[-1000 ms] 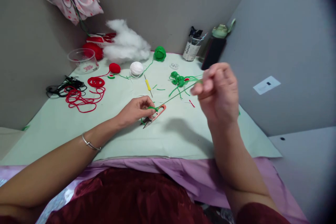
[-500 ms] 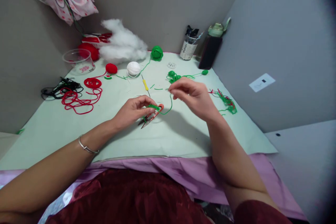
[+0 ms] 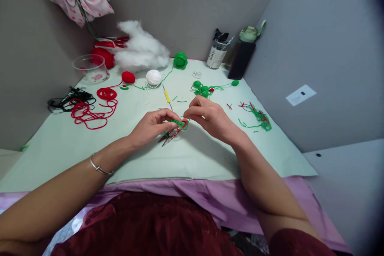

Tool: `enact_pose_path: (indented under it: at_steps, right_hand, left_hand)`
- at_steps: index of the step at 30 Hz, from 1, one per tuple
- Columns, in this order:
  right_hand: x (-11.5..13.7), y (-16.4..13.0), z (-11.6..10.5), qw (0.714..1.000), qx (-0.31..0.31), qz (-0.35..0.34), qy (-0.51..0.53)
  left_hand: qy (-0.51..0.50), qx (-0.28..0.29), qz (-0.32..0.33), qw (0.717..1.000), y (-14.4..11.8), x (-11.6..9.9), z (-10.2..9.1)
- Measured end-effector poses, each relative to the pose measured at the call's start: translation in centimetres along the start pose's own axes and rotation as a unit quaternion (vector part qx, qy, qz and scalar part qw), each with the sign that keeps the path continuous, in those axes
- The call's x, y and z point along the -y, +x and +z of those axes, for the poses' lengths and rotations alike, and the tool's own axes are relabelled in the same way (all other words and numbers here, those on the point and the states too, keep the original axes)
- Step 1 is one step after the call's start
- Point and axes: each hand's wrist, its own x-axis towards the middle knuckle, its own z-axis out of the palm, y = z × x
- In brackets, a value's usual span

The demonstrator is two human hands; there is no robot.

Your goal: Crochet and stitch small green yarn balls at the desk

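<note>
Hiding green yarn piece [image 3: 178,123] partly: left fingers [image 3: 168,126].

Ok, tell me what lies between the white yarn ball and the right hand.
The head view shows a yellow-handled tool and short green snippets between white ball and right hand.

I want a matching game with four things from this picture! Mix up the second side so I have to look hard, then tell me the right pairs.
Things:
1. left hand
2. tall bottle
3. fluffy stuffing
4. thin tool

Clues:
A. white, heaped at the back of the table
B. yellow in the middle
C. pinching some green yarn
D. dark, with a pale green lid

Right pairs: 1-C, 2-D, 3-A, 4-B
</note>
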Motion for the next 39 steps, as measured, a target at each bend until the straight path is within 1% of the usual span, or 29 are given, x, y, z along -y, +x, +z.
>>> enact_pose_path:
  at_steps: [8,14,19,22,25,27,30,33,36,38,39]
  right_hand:
    - [0.0,0.0,0.0,1.000,0.005,-0.005,-0.001]
    - [0.0,0.0,0.4,0.999,0.013,-0.010,0.030]
    - [-0.1,0.0,0.8,0.998,0.017,-0.019,0.059]
    - [0.2,0.0,0.9,0.997,0.019,-0.012,0.074]
    - [0.9,0.0,1.1,0.996,0.021,-0.016,0.084]
    - [1.4,0.0,1.2,0.996,0.029,-0.024,0.077]
    - [1.7,0.0,1.6,0.997,0.046,-0.044,0.036]
    - [1.6,-0.2,2.0,0.997,0.053,-0.056,-0.015]
    - [1.4,-0.2,2.3,0.996,0.057,-0.056,-0.043]
    - [1.7,-0.1,2.2,0.997,0.042,-0.055,-0.041]
    - [1.9,-0.1,2.0,0.998,0.021,-0.053,-0.023]
  left_hand:
    - [0.007,-0.002,-0.004,1.000,0.0,-0.2,0.0]
    - [0.002,0.007,0.002,1.000,0.0,-0.1,0.0]
    - [-0.009,0.014,-0.007,1.000,0.0,-0.1,0.0]
    - [-0.014,0.010,-0.004,1.000,0.2,0.0,-0.1]
    - [-0.032,0.019,0.000,0.999,0.3,0.3,-0.1]
    - [-0.049,0.027,-0.008,0.998,0.3,0.5,-0.1]
    - [-0.062,0.028,-0.027,0.997,0.3,0.6,-0.2]
    - [-0.052,0.029,-0.051,0.997,0.3,0.6,-0.2]
    - [-0.041,0.034,-0.083,0.995,0.4,0.7,-0.1]
    - [-0.032,0.037,-0.093,0.994,0.4,0.8,-0.1]
    - [-0.027,0.037,-0.093,0.995,0.5,0.9,0.0]
